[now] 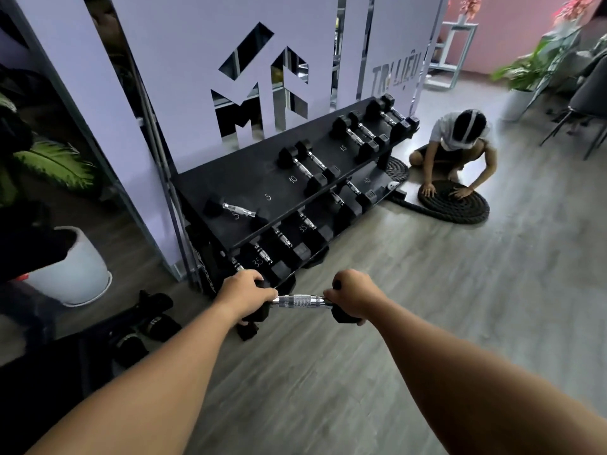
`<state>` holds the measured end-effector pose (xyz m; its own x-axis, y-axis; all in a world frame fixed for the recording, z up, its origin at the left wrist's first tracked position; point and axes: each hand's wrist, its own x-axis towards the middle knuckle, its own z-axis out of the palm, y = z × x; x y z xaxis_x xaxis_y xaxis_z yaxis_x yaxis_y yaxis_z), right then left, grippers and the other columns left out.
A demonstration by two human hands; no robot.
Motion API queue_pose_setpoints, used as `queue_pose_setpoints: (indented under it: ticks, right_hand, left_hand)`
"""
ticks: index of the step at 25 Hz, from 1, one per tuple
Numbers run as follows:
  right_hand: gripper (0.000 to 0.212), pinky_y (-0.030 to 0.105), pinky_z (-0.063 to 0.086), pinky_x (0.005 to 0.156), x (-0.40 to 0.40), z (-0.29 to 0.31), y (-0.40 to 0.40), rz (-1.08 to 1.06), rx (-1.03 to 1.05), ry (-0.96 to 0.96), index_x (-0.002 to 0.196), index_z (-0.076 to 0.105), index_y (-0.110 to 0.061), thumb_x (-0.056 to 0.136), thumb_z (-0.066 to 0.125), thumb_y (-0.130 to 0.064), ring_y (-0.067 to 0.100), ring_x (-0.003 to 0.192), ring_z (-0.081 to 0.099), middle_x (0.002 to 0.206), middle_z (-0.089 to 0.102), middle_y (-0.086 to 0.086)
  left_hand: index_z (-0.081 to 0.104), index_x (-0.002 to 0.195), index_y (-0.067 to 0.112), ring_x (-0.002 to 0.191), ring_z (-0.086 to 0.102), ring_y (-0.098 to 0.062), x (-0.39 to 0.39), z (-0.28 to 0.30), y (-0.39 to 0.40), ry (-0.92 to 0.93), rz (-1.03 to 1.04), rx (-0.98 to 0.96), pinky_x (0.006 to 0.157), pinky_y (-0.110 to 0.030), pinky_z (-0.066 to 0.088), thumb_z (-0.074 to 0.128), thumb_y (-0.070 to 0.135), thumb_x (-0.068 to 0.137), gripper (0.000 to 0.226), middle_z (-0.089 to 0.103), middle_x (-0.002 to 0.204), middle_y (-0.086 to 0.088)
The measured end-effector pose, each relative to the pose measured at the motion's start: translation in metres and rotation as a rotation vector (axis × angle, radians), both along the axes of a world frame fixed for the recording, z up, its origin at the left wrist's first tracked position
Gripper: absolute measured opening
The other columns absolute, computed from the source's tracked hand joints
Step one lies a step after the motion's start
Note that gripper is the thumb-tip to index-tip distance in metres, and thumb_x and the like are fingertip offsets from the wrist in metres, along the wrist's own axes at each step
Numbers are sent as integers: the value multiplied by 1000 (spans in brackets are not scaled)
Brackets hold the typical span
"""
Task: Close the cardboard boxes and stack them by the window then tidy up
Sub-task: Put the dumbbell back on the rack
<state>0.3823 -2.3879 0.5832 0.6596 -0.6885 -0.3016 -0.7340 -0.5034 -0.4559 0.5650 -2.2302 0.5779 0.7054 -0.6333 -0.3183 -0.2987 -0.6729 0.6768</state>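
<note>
Planter [74,267], white, far left on the floor; black wraps [144,326] beside it. Left hand [244,295] clenched round one rubber head of the dumbbell [300,301]; right hand [353,295] clenched round the other, chrome bar bare between, held above the floor just before the rack [262,188]. Cardboard boxes: none in view. Second person [456,149], far right, coiling rope [455,203]. Risk: heads offer poor purchase; a slip would likely drop the weight onto the floor or feet.
</note>
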Motion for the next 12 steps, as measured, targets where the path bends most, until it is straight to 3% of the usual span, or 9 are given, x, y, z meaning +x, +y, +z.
queue_pose_setpoints:
  ticks: [2, 6, 8, 12]
  right_hand:
    - [28, 37, 51, 44, 28, -3, -38, 22, -13, 19, 78, 63, -8, 90, 62, -33, 24, 60, 58, 81, 62, 12]
    - [27, 41, 56, 60, 95, -12, -123, 76, -12, 0, 91, 63, -7, 90, 62, -34, 30, 82, 64, 90, 64, 11]
    - [25, 41, 56, 60, 134, -18, -169, 111, -6, -20, 91, 63, -9, 89, 61, -33, 30, 84, 65, 91, 64, 10]
    - [24, 38, 54, 53, 207, -17, -243, 189, 33, -1, 93, 64, -11, 89, 62, -34, 29, 82, 65, 87, 63, 7]
  left_hand:
    - [64, 104, 25, 82, 62, -18, 24, -2, -34, 24, 17, 8, 44, -36, 57, 79, 40, 69, 41, 61, 97, -1]
    - [59, 96, 32, 83, 60, -17, 79, -12, -109, 10, 69, 10, 47, -41, 60, 78, 41, 70, 34, 60, 98, 1]
    - [64, 89, 29, 83, 63, -17, 109, -13, -149, -1, 114, 1, 49, -45, 61, 77, 41, 70, 26, 65, 93, -1]
    - [66, 95, 29, 85, 65, -20, 164, -8, -207, -3, 191, 11, 55, -42, 62, 76, 42, 70, 30, 65, 97, -2]
